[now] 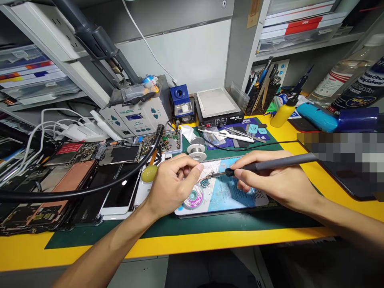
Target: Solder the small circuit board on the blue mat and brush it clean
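Note:
My right hand (270, 176) grips a dark soldering iron (258, 165), its tip pointing left at a small blue-green circuit board (205, 183). That board lies on a flat blue and white pad (225, 188), and a thin copper-coloured strip crosses it by the iron's tip. Thumb and forefinger of my left hand (174, 182) are pinched together just left of the board; whatever they hold is hidden. Below those fingers a small spool with a pink and white label (194, 197) lies on the pad. Behind stands a reel of solder wire (196, 149).
Phones and phone parts (117, 192) crowd the left side, with a thick black hose (120, 186) arching over them. A soldering station (141, 116), hot plate (220, 108) and iron stand (180, 100) line the back. Bottles (333, 76) stand at right.

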Demonstrator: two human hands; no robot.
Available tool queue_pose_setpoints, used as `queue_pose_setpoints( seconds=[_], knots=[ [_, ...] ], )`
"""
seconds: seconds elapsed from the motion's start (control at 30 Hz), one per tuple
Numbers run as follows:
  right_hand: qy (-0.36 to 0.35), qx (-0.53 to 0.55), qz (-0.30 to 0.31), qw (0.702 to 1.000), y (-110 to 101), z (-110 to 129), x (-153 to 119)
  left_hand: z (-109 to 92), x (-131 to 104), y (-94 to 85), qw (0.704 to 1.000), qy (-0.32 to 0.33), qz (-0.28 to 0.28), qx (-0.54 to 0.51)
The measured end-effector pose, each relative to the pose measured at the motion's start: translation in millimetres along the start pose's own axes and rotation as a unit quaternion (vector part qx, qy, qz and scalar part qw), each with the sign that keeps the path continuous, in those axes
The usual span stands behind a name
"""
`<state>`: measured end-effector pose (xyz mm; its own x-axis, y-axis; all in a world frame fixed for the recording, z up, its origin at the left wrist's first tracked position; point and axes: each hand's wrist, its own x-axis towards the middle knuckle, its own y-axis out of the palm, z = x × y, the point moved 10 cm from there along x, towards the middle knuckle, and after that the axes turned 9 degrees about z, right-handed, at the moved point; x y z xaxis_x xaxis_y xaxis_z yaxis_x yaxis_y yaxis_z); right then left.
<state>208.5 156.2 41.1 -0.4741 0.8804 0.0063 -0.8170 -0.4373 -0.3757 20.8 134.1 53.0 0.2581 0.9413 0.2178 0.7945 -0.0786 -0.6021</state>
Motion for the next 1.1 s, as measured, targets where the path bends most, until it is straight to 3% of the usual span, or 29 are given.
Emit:
queue_pose_setpoints(
  seconds=[0.2,0.33,0.63,1.1],
  knots=[
    [-0.11,-0.087,-0.044,0.989,-4,26,-7,0,0,-0.8,1.0,-0.001,-0.002,0.002],
    [-0.163,-0.126,-0.037,0.978,0,39,-11,-1,0,-0.8,1.0,-0.001,-0.001,0.002],
    [-0.239,-0.15,-0.015,0.959,8,44,-18,-2,1,0.2,1.0,0.002,0.002,-0.003],
    [-0.259,-0.126,-0.024,0.957,12,51,-23,-1,0,1.1,1.0,0.0,0.003,-0.005]
  ],
)
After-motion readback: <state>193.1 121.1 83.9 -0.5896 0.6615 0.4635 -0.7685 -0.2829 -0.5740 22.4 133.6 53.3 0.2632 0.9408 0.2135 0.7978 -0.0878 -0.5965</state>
